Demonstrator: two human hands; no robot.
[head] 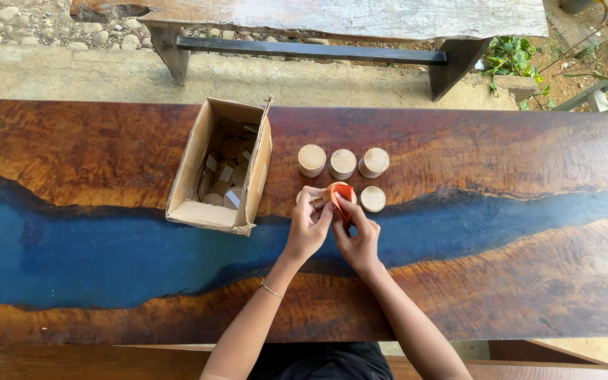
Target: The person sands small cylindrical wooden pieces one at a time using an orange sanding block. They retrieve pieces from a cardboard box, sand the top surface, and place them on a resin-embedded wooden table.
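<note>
My left hand [309, 226] and my right hand [355, 236] meet over a small round wooden container [333, 187] on the dark wood and blue resin table [501, 232]. My right fingers pinch a small orange piece [344, 194] against that container, while my left fingers hold its left side. Three more round wooden containers [343, 162] stand in a row just beyond, and a fourth [373, 198] sits right of my hands.
An open cardboard box [221, 166] with several more wooden containers inside lies left of my hands. A wooden bench [332, 28] stands beyond the table on concrete ground. Green plants [515, 56] grow at the far right.
</note>
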